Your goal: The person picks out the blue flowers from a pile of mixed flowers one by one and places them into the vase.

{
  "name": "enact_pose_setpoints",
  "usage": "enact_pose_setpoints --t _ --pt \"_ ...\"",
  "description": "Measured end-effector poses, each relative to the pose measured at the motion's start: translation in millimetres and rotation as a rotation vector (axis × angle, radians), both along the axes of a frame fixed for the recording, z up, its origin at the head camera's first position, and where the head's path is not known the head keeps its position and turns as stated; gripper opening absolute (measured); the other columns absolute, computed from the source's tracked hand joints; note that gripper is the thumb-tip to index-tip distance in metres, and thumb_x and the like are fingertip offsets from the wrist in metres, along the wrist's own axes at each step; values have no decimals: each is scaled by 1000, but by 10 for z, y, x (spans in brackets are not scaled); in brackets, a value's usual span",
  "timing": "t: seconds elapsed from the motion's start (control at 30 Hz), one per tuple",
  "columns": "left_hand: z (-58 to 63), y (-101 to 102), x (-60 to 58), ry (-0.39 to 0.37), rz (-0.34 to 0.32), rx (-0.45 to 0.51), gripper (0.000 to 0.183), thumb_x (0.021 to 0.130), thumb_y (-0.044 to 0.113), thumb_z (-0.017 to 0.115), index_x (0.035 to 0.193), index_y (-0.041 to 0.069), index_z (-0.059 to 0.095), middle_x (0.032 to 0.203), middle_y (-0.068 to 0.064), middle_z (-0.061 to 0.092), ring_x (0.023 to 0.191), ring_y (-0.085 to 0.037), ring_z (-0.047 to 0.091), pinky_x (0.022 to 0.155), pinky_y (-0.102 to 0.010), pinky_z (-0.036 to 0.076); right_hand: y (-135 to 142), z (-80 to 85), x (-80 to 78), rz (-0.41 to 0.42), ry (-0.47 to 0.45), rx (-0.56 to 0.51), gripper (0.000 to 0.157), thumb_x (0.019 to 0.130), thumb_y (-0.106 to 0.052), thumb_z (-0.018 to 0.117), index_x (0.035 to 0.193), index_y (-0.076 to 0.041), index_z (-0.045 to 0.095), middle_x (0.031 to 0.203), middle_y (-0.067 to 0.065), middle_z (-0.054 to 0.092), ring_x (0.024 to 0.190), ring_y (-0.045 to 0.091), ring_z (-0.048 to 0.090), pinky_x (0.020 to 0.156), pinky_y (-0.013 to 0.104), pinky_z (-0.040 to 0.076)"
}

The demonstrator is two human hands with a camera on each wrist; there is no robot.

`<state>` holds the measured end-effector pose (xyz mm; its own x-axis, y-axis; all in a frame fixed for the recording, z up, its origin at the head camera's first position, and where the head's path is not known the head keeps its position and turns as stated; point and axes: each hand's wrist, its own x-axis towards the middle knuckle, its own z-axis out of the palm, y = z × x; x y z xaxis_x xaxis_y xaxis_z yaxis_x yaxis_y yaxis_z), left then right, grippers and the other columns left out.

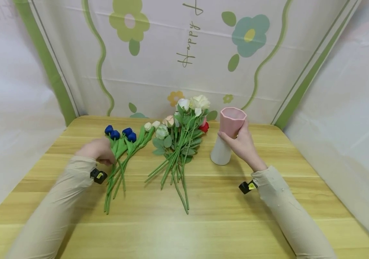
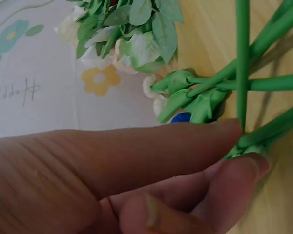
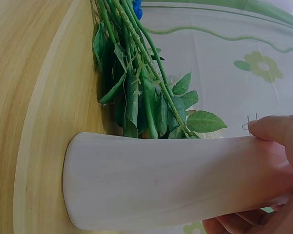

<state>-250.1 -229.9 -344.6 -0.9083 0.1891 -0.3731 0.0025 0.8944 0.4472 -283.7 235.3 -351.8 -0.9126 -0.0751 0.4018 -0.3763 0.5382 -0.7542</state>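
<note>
At the left, my left hand (image 1: 96, 149) pinches the green stem (image 2: 242, 63) of a blue tulip between thumb and fingertips. Several blue tulips (image 1: 114, 135) and some white tulip buds (image 1: 147, 126) lie there with their stems crossing toward the front. On the right, my right hand (image 1: 245, 145) grips a vase (image 1: 221, 153) around its narrow middle, thumb on the near side. The vase is pink at the top and white below, its mouth facing up and its base at the tabletop. Part of its far side is hidden by the hand.
A bunch of artificial roses (image 1: 184, 133), in white, cream, peach and red with long green stems, lies mid-table between the hands. Behind the wooden table (image 1: 178, 233) hangs a white cloth (image 1: 158, 64) printed with flowers; more white cloth covers both sides.
</note>
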Motion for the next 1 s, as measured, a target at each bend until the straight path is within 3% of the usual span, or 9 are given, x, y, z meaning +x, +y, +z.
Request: enact_pose_setpoints --t 0.17,0.43,0.63,0.83,1.0 --pt "-49 48 -23 -17 10 -14 18 79 3 72 62 4 67 52 0 56 44 -8 47 52 -25 43 0 4 7 0 0 -7 98 86 -27 78 153 -10 9 140 21 39 125 36 45 99 55 40" --pt "-80 64 6 -44 35 -13 15 76 1 70 63 5 64 50 1 51 43 -7 46 48 -23 40 0 10 11 -4 -6 -3 98 86 -29 78 153 -11 9 140 22 39 125 36 46 99 55 40" --pt "-57 54 -13 -50 4 -15 15 80 1 72 66 3 66 51 0 55 43 -7 46 50 -24 43 0 17 12 -7 -9 3 99 86 -30 78 153 -11 8 141 22 39 125 37 46 98 55 40" --pt "-34 -14 -26 16 -27 -11 24 78 0 68 57 8 61 51 -1 58 43 -7 43 47 -23 35 1 9 6 -4 -13 3 98 86 -31 78 153 -10 9 140 22 39 125 37 45 98 55 40" --pt "20 -63 -17 66 -45 -13 29 77 3 65 51 13 56 50 -2 58 43 -7 32 48 -25 30 2 3 5 -7 -9 7 98 86 -31 78 152 -10 9 140 22 39 125 37 45 98 55 40"
